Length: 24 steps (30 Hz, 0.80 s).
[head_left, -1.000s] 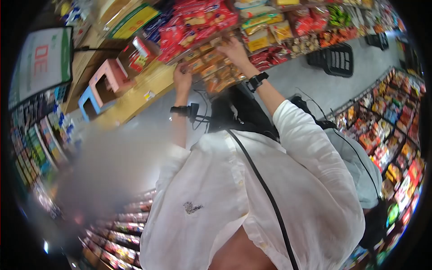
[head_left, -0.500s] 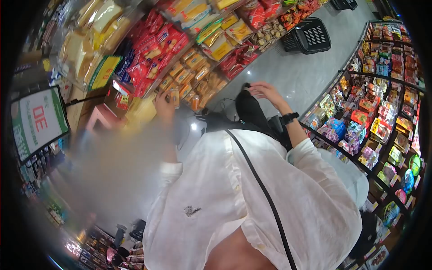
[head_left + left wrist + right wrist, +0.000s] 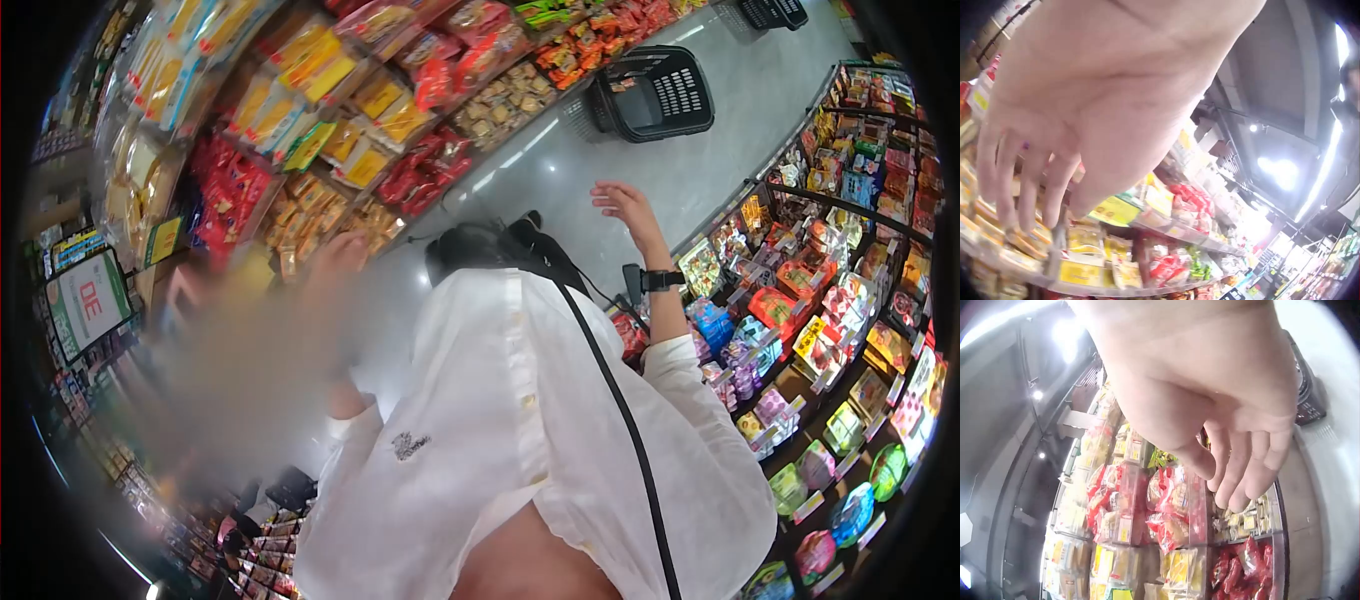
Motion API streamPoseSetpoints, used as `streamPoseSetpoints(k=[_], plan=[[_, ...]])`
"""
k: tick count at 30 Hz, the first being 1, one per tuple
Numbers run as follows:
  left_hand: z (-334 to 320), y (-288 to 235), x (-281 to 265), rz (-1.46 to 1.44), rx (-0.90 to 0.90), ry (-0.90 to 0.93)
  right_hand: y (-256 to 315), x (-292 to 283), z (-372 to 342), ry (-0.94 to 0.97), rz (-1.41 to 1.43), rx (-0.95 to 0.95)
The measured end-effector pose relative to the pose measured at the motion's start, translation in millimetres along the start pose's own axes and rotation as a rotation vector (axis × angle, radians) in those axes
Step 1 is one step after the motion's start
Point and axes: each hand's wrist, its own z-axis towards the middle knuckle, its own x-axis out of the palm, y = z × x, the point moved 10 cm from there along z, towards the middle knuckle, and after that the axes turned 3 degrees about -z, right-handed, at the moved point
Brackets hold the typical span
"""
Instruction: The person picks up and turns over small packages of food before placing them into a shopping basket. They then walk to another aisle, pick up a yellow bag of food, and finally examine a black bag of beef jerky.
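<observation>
My left hand (image 3: 340, 258) hangs beside the lower snack shelf, partly lost in a blurred patch of the head view. In the left wrist view its fingers (image 3: 1035, 181) point loosely down, with no object visible in them. Small orange-brown wrapped snacks (image 3: 305, 212) fill the compartment closest to it. Out over the aisle floor, my right hand (image 3: 625, 207) is held away from the shelves with relaxed fingers and nothing in it. In the right wrist view, red packets (image 3: 1241, 565) and small pale wrapped pieces (image 3: 1250, 522) appear beyond its fingertips.
Black shopping baskets stand on the grey floor, one (image 3: 655, 95) ahead near the snack shelf. Yellow-labelled packs (image 3: 365, 150) and red bags (image 3: 230, 190) line the left display. A rack of colourful packets (image 3: 800, 290) runs along the right. A sign (image 3: 90, 300) stands far left.
My right hand has left the small wrapped snacks and swung right over the aisle. My left hand has drawn back from the shelf edge. The view has shifted along the shelf toward the basket.
</observation>
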Motion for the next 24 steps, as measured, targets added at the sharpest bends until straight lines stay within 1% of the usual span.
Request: streamPoseSetpoints(k=[1,3,5,9,11,12,13,15,16,17,19,20,21,23,24], plan=[[10,-28,27,0.005,0.024,0.088,15,-27,5,-0.012,-0.017,-0.025],[24,-78,87,-0.169,-0.02,0.241,49,-81,3,-0.057,-0.049,-0.085],[38,-112,127,-0.277,0.058,0.312,85,-119,2,-0.055,-0.074,-0.137],[65,-132,165,-0.186,0.11,0.158,115,-199,24,-0.113,-0.158,-0.066],[78,-142,186,-0.196,0.057,0.232,124,-228,30,-0.139,-0.177,-0.038],[82,-147,196,-0.201,0.047,0.282,116,-250,36,-0.109,-0.216,-0.054],[84,-142,199,-0.2,0.023,0.228,108,-275,46,-0.091,-0.25,-0.088],[108,-129,201,-0.187,0.025,0.116,64,-327,72,-0.072,-0.14,0.073],[113,-125,200,-0.203,0.032,0.073,71,-325,68,-0.164,-0.217,0.188],[116,-122,201,-0.164,0.06,0.044,67,-333,75,-0.098,-0.265,0.19],[113,-128,203,-0.097,0.103,0.02,88,-317,74,-0.043,-0.307,0.167],[114,-144,203,-0.139,0.067,0.015,90,-322,81,0.027,-0.271,0.166],[118,-161,205,-0.147,0.079,-0.003,103,-316,83,-0.02,-0.334,0.183],[120,-192,220,-0.165,0.105,-0.032,121,-310,93,0.007,-0.307,0.19],[128,-199,231,-0.203,0.124,-0.046,128,-315,100,0.033,-0.312,0.149]])
